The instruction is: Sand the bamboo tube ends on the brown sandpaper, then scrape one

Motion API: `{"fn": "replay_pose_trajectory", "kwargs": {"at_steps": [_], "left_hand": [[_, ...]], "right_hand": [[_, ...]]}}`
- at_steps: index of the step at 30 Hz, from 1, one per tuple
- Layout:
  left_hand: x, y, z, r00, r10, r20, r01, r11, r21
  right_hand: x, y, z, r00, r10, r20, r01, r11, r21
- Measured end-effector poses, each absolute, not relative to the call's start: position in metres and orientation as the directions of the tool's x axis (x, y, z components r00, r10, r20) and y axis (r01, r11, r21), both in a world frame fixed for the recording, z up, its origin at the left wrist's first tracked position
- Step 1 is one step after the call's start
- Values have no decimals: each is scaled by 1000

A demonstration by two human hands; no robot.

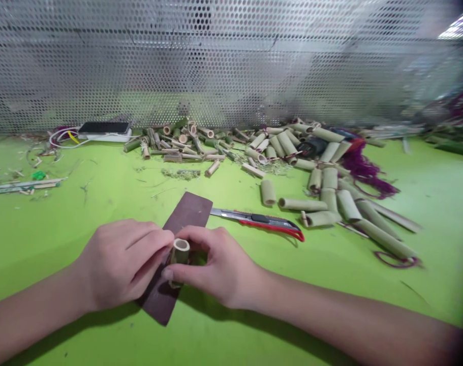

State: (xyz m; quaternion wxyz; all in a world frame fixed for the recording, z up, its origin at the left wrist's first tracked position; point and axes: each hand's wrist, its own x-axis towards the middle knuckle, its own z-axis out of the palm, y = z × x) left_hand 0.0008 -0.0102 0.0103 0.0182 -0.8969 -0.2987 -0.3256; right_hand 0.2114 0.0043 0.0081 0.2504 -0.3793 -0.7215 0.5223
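Note:
A short bamboo tube [180, 251] stands upright with its pale cut end facing up, held between my two hands. My right hand [214, 267] wraps its thumb and fingers around the tube's lower part. The fingertips of my left hand [122, 262] press against the tube's left side. Beneath both hands lies a dark brown strip of sandpaper [189, 213], its lower end showing past them. To the right of the strip, a red and black utility knife [259, 222] lies with its blade pointing left, its tip close to the strip.
A green work surface [425, 203] holds a heap of cut bamboo tubes [322, 195] at right, with purple fibres [363, 170], and smaller pieces [181, 147] at the back. A perforated metal sheet [216, 61] rises behind, with a black device on a white block [103, 128] at its foot.

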Motion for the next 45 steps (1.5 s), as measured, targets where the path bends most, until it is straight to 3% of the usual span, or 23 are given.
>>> {"fn": "replay_pose_trajectory", "kwargs": {"at_steps": [9,16,20,23,27,31,36,45], "left_hand": [[-2,-10,11,636,531,560,526,-829,188],[-2,-9,12,636,517,573,511,-839,190],[-4,-9,11,643,507,574,513,-842,170],[-5,-9,11,614,540,576,506,-829,239],[-1,-7,11,522,681,514,508,-732,453],[2,-8,12,462,767,445,487,-639,596],[3,-10,13,461,786,412,492,-613,618],[7,-12,18,423,832,358,499,-544,674]], "right_hand": [[212,5,9,-586,810,-23,244,150,-958],[209,4,10,-602,796,-64,163,44,-986],[214,13,10,-526,847,-69,116,-9,-993],[217,18,10,-511,858,-61,99,-12,-995],[216,15,6,-555,829,75,128,174,-976],[216,12,2,-563,772,294,247,497,-832],[219,11,-2,-570,700,430,333,675,-658],[224,13,-5,-629,612,478,458,790,-408]]}}
